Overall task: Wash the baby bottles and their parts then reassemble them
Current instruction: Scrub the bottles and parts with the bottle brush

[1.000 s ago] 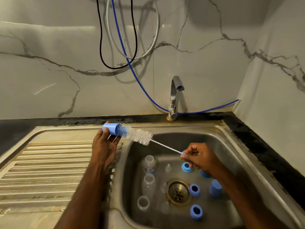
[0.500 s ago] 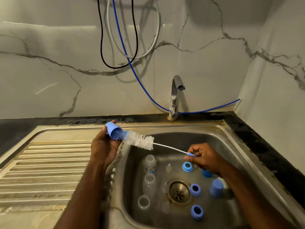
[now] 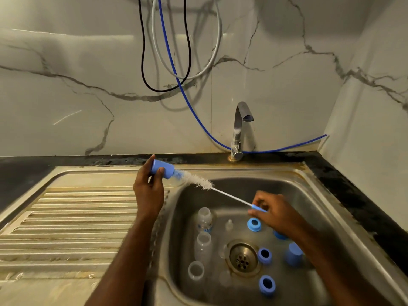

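Over the sink's (image 3: 287,173) left rim, the left hand's (image 3: 148,191) fingers stay clamped on the blue bottle cap (image 3: 162,168), now tilted higher, while the right hand (image 3: 272,212) pinches the bottle brush (image 3: 199,182) handle, bristles drawn partly out, so scrubbing continues.

The left hand (image 3: 148,191) holds a blue bottle cap (image 3: 162,169) above the sink's (image 3: 326,195) rim; the right hand (image 3: 276,214) pinches the blue handle of a bottle brush (image 3: 199,181), whose white bristles enter the cap; in the basin lie three clear bottles (image 3: 203,241), blue collar rings (image 3: 264,255) and another blue cap (image 3: 293,256) around the drain (image 3: 242,258).
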